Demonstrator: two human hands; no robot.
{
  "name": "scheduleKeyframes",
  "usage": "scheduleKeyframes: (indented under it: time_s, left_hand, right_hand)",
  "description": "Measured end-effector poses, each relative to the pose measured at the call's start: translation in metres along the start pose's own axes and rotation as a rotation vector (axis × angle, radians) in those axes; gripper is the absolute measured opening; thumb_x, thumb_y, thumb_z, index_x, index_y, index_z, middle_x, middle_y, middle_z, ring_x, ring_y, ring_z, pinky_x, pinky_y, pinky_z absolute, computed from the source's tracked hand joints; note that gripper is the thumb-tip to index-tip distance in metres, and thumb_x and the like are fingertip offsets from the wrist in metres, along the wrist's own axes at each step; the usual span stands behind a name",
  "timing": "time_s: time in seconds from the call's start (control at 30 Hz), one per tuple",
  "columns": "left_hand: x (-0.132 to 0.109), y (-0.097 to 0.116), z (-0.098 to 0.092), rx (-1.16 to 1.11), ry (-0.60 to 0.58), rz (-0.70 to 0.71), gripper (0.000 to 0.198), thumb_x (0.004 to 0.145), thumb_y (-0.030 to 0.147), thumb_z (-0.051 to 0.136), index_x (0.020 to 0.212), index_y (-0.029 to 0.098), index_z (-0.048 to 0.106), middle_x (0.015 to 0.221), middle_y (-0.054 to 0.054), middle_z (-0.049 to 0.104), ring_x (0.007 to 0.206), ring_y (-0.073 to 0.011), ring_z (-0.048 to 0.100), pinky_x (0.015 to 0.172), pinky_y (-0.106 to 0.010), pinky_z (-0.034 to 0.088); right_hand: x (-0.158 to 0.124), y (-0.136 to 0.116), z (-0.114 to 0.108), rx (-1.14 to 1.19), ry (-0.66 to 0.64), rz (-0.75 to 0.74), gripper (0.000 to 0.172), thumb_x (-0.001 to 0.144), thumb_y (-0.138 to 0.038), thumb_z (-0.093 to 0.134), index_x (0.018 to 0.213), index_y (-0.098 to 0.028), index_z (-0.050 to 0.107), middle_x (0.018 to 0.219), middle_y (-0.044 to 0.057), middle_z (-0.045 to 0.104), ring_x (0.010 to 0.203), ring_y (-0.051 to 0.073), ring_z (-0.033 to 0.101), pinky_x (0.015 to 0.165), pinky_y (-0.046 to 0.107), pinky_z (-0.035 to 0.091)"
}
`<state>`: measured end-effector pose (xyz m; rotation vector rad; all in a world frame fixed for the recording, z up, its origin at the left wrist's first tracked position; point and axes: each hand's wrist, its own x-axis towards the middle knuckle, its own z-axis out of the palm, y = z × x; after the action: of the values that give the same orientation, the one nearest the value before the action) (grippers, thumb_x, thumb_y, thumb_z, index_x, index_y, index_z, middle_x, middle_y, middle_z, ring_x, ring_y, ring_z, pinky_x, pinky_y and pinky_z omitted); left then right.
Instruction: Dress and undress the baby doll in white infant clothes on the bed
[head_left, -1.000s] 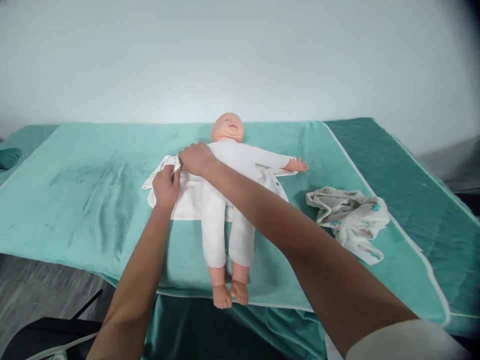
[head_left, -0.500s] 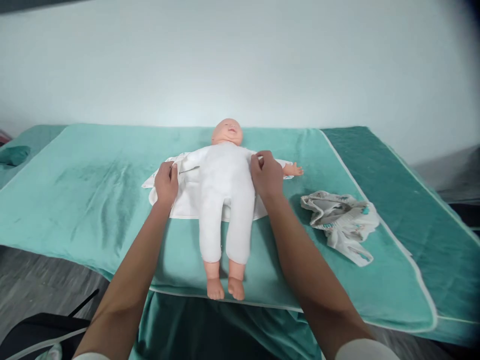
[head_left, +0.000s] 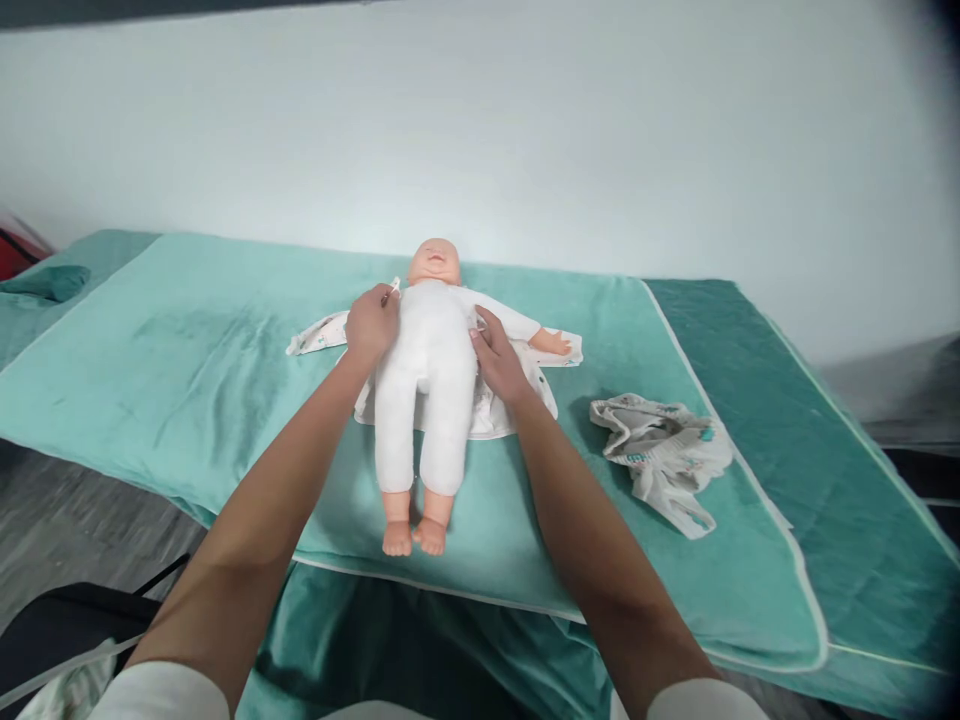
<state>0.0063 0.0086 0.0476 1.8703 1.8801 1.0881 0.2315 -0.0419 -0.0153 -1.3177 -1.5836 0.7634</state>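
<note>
A baby doll [head_left: 427,335] with a white cloth body lies face up, its head [head_left: 435,262] away from me and bare feet towards me. Under it a white baby shirt [head_left: 491,418] is spread, its sleeves out to both sides. By the doll's shoulder on the left, my left hand [head_left: 371,325] is closed on a bit of the shirt; the doll's arm there is hidden. My right hand [head_left: 497,355] pinches shirt fabric against the doll's other side. The doll's arm on the right stretches out over that sleeve [head_left: 571,347].
A crumpled diaper [head_left: 664,450] lies to the right on the green mat [head_left: 225,370]. Darker green cloth [head_left: 810,440] covers the bed beyond it. A white wall [head_left: 480,130] rises behind. At the lower left is a black object [head_left: 67,620] on the floor side.
My left hand has moved right and up to the doll's shoulder. My right hand has come lower, against the doll's side. The doll's right-hand arm now lies angled downward, and the view has shifted slightly.
</note>
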Motion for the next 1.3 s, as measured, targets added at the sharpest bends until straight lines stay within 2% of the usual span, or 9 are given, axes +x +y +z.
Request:
scheduleKeyframes:
  time_s: [0.17, 0.27, 0.47, 0.53, 0.67, 0.8, 0.97, 1.1, 1.3]
  left_hand:
    - [0.009, 0.014, -0.018, 0.158, -0.039, -0.052, 0.016, 0.094, 0.028, 0.058, 0.090, 0.023, 0.072, 0.088, -0.011, 0.072, 0.091, -0.0307, 0.066, 0.085, -0.040, 0.047]
    - [0.010, 0.028, -0.021, 0.154, -0.092, -0.044, 0.010, 0.088, 0.020, 0.065, 0.080, 0.021, 0.070, 0.078, -0.011, 0.067, 0.097, -0.0347, 0.067, 0.091, -0.046, 0.049]
    - [-0.012, 0.053, -0.027, -0.232, -0.370, -0.057, 0.012, 0.092, 0.023, 0.059, 0.091, 0.018, 0.070, 0.072, -0.005, 0.067, 0.060, -0.0210, 0.066, 0.072, -0.039, 0.055]
    - [-0.019, 0.050, -0.028, -0.284, -0.290, -0.024, 0.018, 0.095, 0.024, 0.053, 0.099, 0.018, 0.069, 0.083, -0.006, 0.071, 0.062, -0.0187, 0.067, 0.073, -0.037, 0.056]
    - [-0.021, 0.031, -0.020, -0.090, -0.027, 0.194, 0.026, 0.094, 0.018, 0.048, 0.109, 0.018, 0.069, 0.108, -0.010, 0.074, 0.104, -0.0252, 0.069, 0.101, -0.042, 0.052]
    - [-0.011, 0.026, -0.005, 0.054, -0.140, 0.259, 0.032, 0.100, 0.026, 0.047, 0.121, 0.017, 0.068, 0.128, -0.014, 0.070, 0.121, -0.0296, 0.063, 0.109, -0.044, 0.047]
    - [0.001, 0.058, 0.011, 0.241, -0.306, 0.322, 0.038, 0.101, 0.023, 0.047, 0.133, 0.016, 0.065, 0.139, -0.015, 0.066, 0.133, -0.0318, 0.058, 0.111, -0.044, 0.045]
    - [-0.003, 0.096, 0.031, 0.601, -0.460, 0.464, 0.034, 0.099, 0.024, 0.050, 0.127, 0.014, 0.067, 0.133, -0.018, 0.068, 0.133, -0.0358, 0.057, 0.116, -0.052, 0.038]
    - [-0.007, 0.124, 0.079, 0.701, -0.665, 0.643, 0.041, 0.095, 0.014, 0.052, 0.136, 0.015, 0.059, 0.136, -0.016, 0.066, 0.129, -0.0334, 0.060, 0.106, -0.048, 0.044]
  right_hand:
    - [0.002, 0.006, 0.010, -0.018, -0.133, -0.081, 0.085, 0.097, -0.073, 0.037, 0.162, -0.018, 0.034, 0.159, 0.019, 0.048, 0.141, 0.031, 0.053, 0.120, 0.047, 0.041]
    - [0.002, 0.005, 0.012, -0.054, -0.157, -0.122, 0.086, 0.099, -0.073, 0.034, 0.163, -0.015, 0.031, 0.166, 0.020, 0.040, 0.149, 0.032, 0.046, 0.125, 0.049, 0.037]
    - [0.000, 0.004, 0.012, -0.094, -0.097, -0.073, 0.077, 0.102, -0.060, 0.033, 0.161, -0.011, 0.032, 0.160, 0.022, 0.047, 0.144, 0.033, 0.051, 0.124, 0.051, 0.037]
    - [0.000, 0.003, 0.012, -0.084, -0.085, -0.054, 0.075, 0.102, -0.059, 0.036, 0.160, -0.011, 0.034, 0.153, 0.023, 0.054, 0.138, 0.033, 0.056, 0.121, 0.052, 0.040]
    - [-0.001, -0.001, 0.013, -0.047, -0.048, -0.032, 0.069, 0.100, -0.060, 0.044, 0.154, -0.018, 0.043, 0.143, 0.020, 0.063, 0.129, 0.031, 0.062, 0.115, 0.048, 0.045]
    - [0.002, 0.002, 0.000, -0.059, 0.114, 0.017, 0.048, 0.096, -0.050, 0.048, 0.132, -0.020, 0.059, 0.118, 0.012, 0.074, 0.109, 0.026, 0.069, 0.105, 0.044, 0.052]
    - [0.014, 0.025, -0.040, -0.233, 0.597, 0.157, 0.031, 0.090, -0.035, 0.049, 0.112, -0.019, 0.063, 0.124, 0.015, 0.069, 0.122, 0.028, 0.061, 0.111, 0.048, 0.045]
    - [0.025, 0.041, -0.052, 0.034, 0.648, 0.376, 0.032, 0.083, -0.035, 0.060, 0.110, -0.018, 0.060, 0.119, 0.013, 0.068, 0.114, 0.025, 0.064, 0.107, 0.047, 0.048]
    - [0.028, 0.039, -0.060, 0.586, 0.787, 0.237, 0.019, 0.079, -0.030, 0.066, 0.095, -0.022, 0.061, 0.104, 0.003, 0.072, 0.100, 0.016, 0.070, 0.100, 0.036, 0.055]
